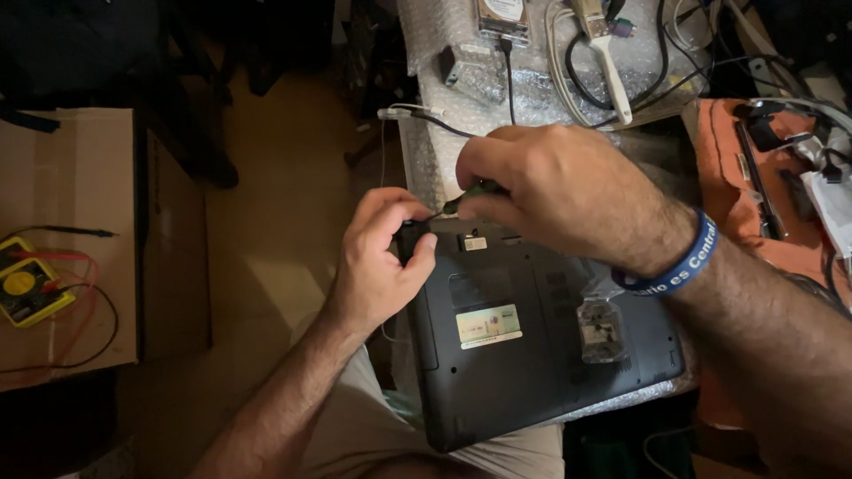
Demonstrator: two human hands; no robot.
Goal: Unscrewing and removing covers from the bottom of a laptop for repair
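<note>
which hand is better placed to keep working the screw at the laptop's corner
Right, probably. The right hand grips the screwdriver, its tip at the laptop corner. The left hand just holds that corner.

Black laptop (pixel 532 355) (seemingly matte), blue wristband (pixel 679 257), yellow multimeter (pixel 27 284).

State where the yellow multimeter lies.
In the head view, the yellow multimeter lies far left on a cardboard box, beside red and black leads.

laptop (pixel 532 355): 1 | screwdriver (pixel 475 193): 1 | multimeter (pixel 27 284): 1 | cardboard box (pixel 80 177): 1
</note>
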